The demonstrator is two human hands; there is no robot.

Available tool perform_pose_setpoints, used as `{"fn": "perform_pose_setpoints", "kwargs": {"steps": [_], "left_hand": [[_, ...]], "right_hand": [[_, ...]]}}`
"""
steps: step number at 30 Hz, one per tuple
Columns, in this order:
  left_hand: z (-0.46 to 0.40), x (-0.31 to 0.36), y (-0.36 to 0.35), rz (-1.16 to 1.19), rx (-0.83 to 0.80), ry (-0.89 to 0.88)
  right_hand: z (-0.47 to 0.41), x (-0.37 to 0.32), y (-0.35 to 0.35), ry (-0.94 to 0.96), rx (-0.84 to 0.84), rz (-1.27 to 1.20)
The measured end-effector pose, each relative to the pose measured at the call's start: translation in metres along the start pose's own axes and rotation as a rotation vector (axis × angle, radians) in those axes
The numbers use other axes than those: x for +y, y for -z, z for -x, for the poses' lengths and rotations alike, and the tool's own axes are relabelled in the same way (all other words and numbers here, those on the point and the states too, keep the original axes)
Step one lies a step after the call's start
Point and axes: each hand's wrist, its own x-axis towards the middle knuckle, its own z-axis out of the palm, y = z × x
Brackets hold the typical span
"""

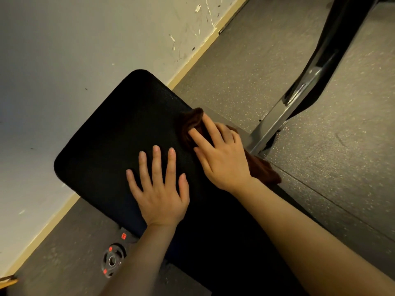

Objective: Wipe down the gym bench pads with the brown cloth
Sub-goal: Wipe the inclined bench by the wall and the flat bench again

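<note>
Pressed down by straight fingers, the crumpled brown cloth (192,122) sits under the right hand (220,157) at the right edge of the black textured gym bench pad (119,133); the fingers lie spread and flat on the fabric and do not curl round it, though the thumb is hidden behind the hand, so how it lies I cannot tell. Part of the cloth bunches up ahead of the fingertips, on top of the pad, and another part hangs over the pad's edge below the wrist, showing past it against the floor. Just beside it, the left hand (159,189) rests palm down on the pad with all five fingers straight and fanned apart, holding nothing; the two hands are near each other but not touching. Both bare forearms reach in from the bottom of the view. Further out, the pad's rounded far corners point towards a pale scuffed wall (74,50) with a cream skirting strip (192,60) along its foot. Grey speckled rubber flooring (320,157) surrounds the bench. To the right, a grey metal frame bar (275,122) runs along the floor and meets a dark slanted upright (333,45). Below the left forearm, a small dark weight plate with red markings (112,260) lies flat on the floor.
</note>
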Motion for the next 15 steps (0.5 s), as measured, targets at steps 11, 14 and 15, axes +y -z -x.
{"fn": "perform_pose_setpoints", "kwargs": {"steps": [11, 14, 15], "left_hand": [[-0.002, 0.002, 0.007, 0.059, -0.066, 0.036], [-0.003, 0.001, 0.010, 0.052, -0.114, 0.062], [-0.001, 0.007, 0.011, 0.061, -0.121, 0.092]], "right_hand": [[0.136, 0.060, 0.005, -0.197, -0.123, 0.083], [0.189, 0.085, 0.010, -0.269, -0.193, 0.100], [0.204, 0.091, 0.011, -0.291, -0.218, 0.105]]}}
